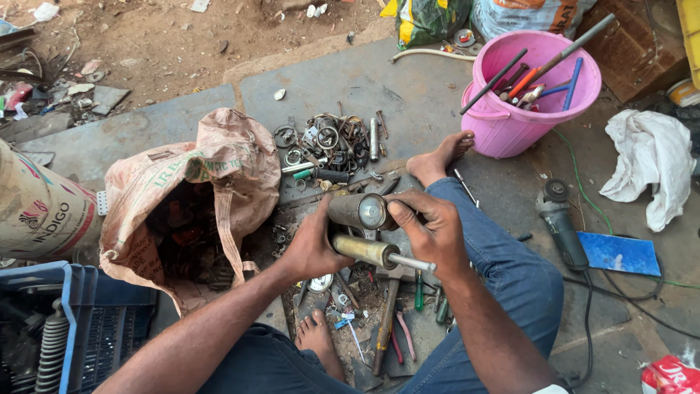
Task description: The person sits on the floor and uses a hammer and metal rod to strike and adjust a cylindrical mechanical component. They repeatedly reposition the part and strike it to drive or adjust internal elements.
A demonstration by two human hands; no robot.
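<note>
Cylinders sit stacked between both hands: a dark steel cylinder [359, 211] with a shiny end cap above, and a brass tube [367, 251] with a thin rod sticking out of it just below. The left hand [312, 244] wraps both from the far side, fingers curled tight around them, seemingly to keep them from rolling. The right hand [432, 225] grips the steel cylinder near its cap, thumb on top (the rod pokes out just under its fingers). Beyond the fingertips lies a heap of rings and small metal parts [328, 146]; left of the left hand an open sack [191, 204] gapes. Under the hands, pliers [402, 343] and other tools clutter the slab, leaving little room, while the pink bucket [510, 117] stands well apart.
</note>
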